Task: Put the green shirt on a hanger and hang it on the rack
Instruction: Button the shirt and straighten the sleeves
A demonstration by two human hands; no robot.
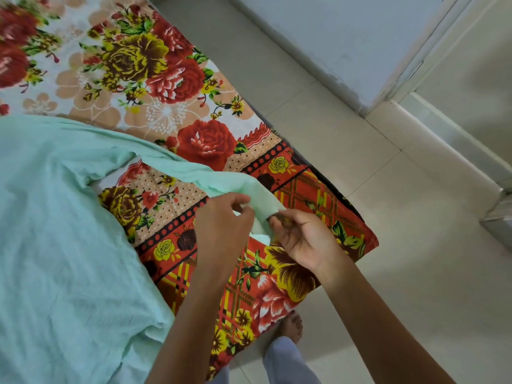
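Note:
The pale green shirt [61,231] lies spread over the left part of a bed. One long sleeve [194,170] stretches right toward the bed's corner. My left hand [221,225] grips the sleeve's cuff end from the left, fingers curled on the cloth. My right hand [302,239] pinches the same cuff end from the right with thumb and fingertips. No hanger or rack is in view.
The bed wears a floral sheet [155,79] in red, yellow and peach, its corner hanging near my feet [291,325]. Pale tiled floor [401,273] lies to the right. A white wall and door frame [388,65] stand at the upper right.

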